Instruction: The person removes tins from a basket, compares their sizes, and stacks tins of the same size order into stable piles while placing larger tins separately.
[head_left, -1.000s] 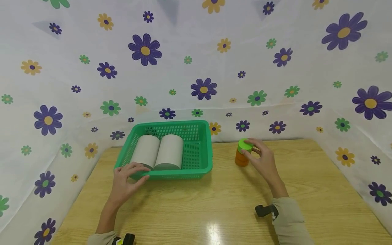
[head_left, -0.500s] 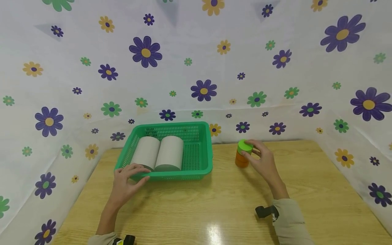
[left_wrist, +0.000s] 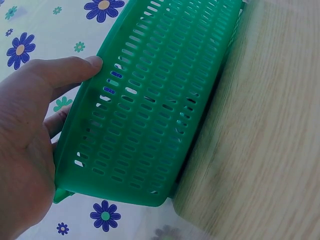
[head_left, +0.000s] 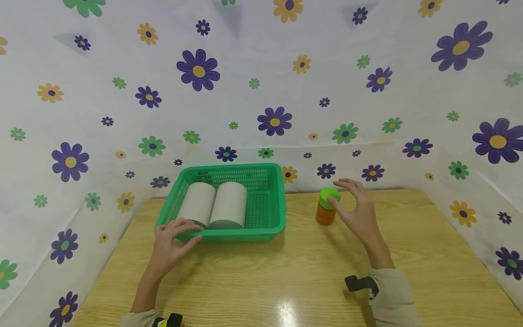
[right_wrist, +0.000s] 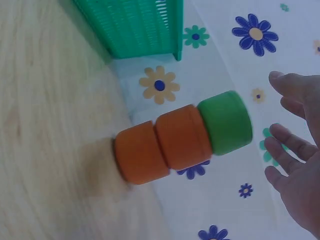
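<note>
A green plastic basket (head_left: 282, 200) holds two white cylinders (head_left: 197, 202) lying side by side. My left hand (head_left: 169, 247) pinches its near rim at the left corner, the thumb outside and fingers behind the rim, as the left wrist view shows. Right of the basket stands an upright stack: two orange cylindrical blocks (right_wrist: 162, 145) with a green cylindrical block (right_wrist: 226, 122) on top. My right hand (head_left: 361, 215) hovers just above and right of the green block, fingers spread and holding nothing. A gap shows between them in the right wrist view.
The wooden table (head_left: 245, 277) carries the basket and the stack. A white cloth (head_left: 229, 104) printed with flowers rises behind the table and along both sides. Each wrist wears a small black camera (head_left: 357, 282).
My right hand has let go of the green block and lifted up and to the right, fingers spreading. The stack stays standing. My left hand keeps its hold on the basket rim.
</note>
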`<state>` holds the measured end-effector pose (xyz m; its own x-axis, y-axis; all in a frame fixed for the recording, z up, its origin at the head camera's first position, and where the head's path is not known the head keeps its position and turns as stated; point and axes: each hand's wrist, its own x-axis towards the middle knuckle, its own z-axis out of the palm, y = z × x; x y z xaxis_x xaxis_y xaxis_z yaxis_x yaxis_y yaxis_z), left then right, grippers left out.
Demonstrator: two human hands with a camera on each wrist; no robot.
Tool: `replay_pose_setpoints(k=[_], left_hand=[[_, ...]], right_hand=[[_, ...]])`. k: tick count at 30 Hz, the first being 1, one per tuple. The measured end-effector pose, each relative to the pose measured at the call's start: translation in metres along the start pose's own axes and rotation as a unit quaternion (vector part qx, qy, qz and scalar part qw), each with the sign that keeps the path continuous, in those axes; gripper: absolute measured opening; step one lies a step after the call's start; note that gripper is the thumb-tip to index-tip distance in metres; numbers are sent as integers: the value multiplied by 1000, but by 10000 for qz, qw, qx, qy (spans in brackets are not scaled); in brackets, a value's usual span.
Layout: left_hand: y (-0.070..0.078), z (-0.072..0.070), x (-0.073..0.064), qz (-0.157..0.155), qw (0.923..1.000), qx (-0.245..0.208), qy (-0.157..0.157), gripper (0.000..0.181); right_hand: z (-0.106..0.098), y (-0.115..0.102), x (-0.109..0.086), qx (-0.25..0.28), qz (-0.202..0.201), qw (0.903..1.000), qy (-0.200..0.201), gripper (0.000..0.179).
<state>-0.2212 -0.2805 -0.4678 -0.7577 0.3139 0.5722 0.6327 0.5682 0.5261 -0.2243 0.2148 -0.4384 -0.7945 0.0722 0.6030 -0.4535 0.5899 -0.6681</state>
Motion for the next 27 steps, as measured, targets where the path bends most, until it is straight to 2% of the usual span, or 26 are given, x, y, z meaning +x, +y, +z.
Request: replay_pose_setpoints(k=[9, 18, 24, 27], left_hand=[[-1, -1, -3, -73, 10000, 66, 2, 28], [-2, -1, -6, -100, 9999, 121, 59, 23], [-2, 1, -2, 4, 10000, 74, 0, 26], [-3, 2, -1, -3, 10000, 32, 1, 28]], right_hand=[[1, -29, 4, 247, -350, 9991, 11, 42], [23, -37, 3, 499, -608, 9958, -472, 39], [39, -38, -2, 660, -563, 9933, -765, 41], [47, -40, -3, 593, -681, 9918, -909, 42]])
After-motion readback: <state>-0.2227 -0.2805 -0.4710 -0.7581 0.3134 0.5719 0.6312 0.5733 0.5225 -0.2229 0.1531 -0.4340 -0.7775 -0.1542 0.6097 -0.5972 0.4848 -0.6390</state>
